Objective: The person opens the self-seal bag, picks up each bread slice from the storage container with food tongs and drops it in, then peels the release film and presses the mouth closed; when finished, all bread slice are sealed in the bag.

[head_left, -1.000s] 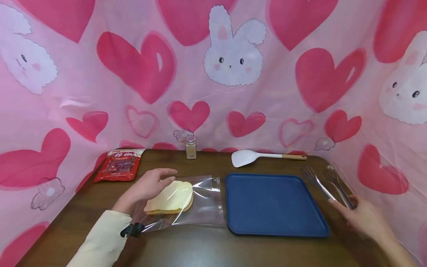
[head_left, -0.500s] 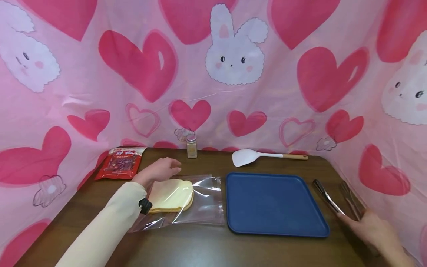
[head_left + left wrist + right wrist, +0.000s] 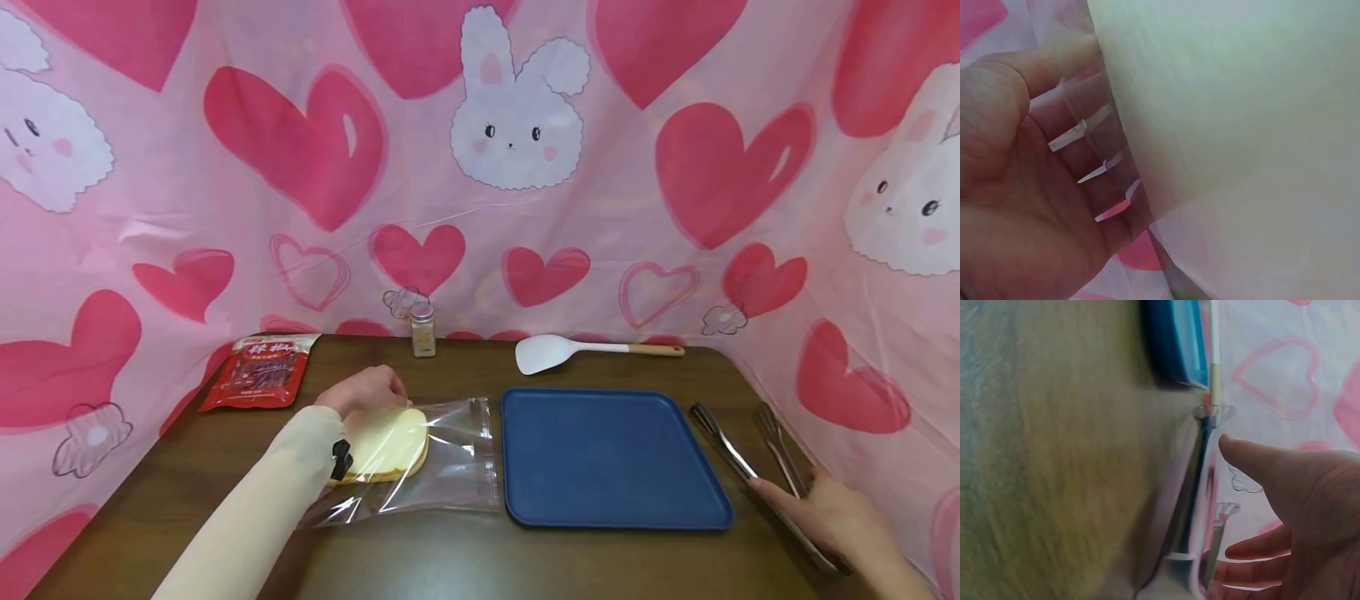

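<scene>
Your left hand (image 3: 371, 387) bends over the far edge of a clear, glossy plastic bag (image 3: 459, 471), its fingers touching the film; in the left wrist view they lie partly behind it, with the thumb close by. You cannot tell from this whether thumb and fingers pinch the plastic. Inside the bag, to the left of a flat blue rectangular tray (image 3: 615, 458), is pale yellow bread with a tan crust (image 3: 386, 442). Your right hand (image 3: 832, 508) is at the silver metal tongs (image 3: 726, 445) beside the tray's right edge, thumb and fingers spread rather than squeezed together. The tongs' two arms stand well apart on the dark brown wooden table (image 3: 412, 567).
</scene>
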Demonstrator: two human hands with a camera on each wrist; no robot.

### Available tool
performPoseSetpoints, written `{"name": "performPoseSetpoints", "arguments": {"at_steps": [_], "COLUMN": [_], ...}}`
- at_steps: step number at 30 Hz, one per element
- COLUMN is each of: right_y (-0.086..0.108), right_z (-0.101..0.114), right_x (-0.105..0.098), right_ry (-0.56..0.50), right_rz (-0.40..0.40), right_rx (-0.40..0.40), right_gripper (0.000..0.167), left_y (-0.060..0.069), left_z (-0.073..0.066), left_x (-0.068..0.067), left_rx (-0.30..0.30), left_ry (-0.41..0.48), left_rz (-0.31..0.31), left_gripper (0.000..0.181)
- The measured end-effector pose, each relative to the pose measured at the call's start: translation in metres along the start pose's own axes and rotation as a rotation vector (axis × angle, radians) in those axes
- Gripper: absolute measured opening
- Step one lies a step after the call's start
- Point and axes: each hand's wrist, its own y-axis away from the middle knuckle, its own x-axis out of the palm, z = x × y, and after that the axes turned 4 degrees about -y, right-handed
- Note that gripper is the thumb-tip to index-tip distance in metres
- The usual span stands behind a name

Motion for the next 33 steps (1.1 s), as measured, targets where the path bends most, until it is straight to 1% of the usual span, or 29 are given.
{"name": "performPoseSetpoints", "arguments": {"at_steps": [2,5,7,11,13,14,16,18,20,21,23,24,25,28,30,31,33], "right_y": [0.000,0.001,0.001,0.004,0.005,0.006,0.008,0.010,0.013,0.014,0.015,0.015,0.015,0.015,0.016,0.016,0.018], "right_z": [0.000,0.001,0.004,0.014,0.021,0.025,0.034,0.046,0.057,0.064,0.079,0.086,0.096,0.127,0.149,0.161,0.185], "right_x": [-0.002,-0.004,-0.005,-0.007,-0.008,-0.008,-0.008,-0.005,0.001,0.003,0.011,0.014,0.017,0.026,0.032,0.035,0.042], "right_ry": [-0.007,-0.029,-0.034,-0.014,0.006,0.016,0.025,0.016,-0.007,-0.023,-0.065,-0.083,-0.102,-0.179,-0.226,-0.251,-0.308], "right_rz": [-0.006,-0.062,-0.103,-0.176,-0.211,-0.247,-0.293,-0.382,-0.498,-0.536,-0.647,-0.679,-0.701,-0.699,-0.674,-0.648,-0.553], "right_rx": [0.010,-0.003,-0.029,-0.085,-0.104,-0.126,-0.155,-0.197,-0.270,-0.295,-0.371,-0.401,-0.433,-0.498,-0.532,-0.544,-0.557], "right_gripper": [0.112,0.104,0.099,0.098,0.098,0.096,0.091,0.081,0.066,0.060,0.045,0.041,0.037,0.031,0.028,0.027,0.028], "left_y": [-0.001,-0.001,-0.001,0.002,0.003,0.004,0.005,0.006,0.006,0.006,0.008,0.009,0.011,0.020,0.026,0.028,0.031], "left_z": [0.001,0.003,0.004,0.006,0.008,0.010,0.012,0.015,0.018,0.018,0.020,0.020,0.021,0.021,0.020,0.019,0.016], "left_x": [0.001,0.001,0.001,0.002,0.002,0.002,0.002,0.002,0.002,0.003,0.003,0.002,0.002,0.001,0.001,0.001,0.004], "left_rx": [0.013,0.021,0.030,0.012,0.010,0.012,0.017,0.031,0.055,0.063,0.082,0.096,0.095,0.082,0.067,0.055,0.042], "left_ry": [-0.006,0.006,0.026,0.086,0.115,0.131,0.171,0.213,0.256,0.278,0.320,0.336,0.365,0.439,0.494,0.533,0.607], "left_rz": [0.008,0.016,0.022,0.027,0.018,0.009,-0.015,-0.052,-0.094,-0.116,-0.157,-0.175,-0.191,-0.240,-0.273,-0.288,-0.324], "left_gripper": [0.018,0.015,0.014,0.011,0.010,0.011,0.012,0.013,0.015,0.015,0.017,0.018,0.018,0.020,0.021,0.022,0.023]}}
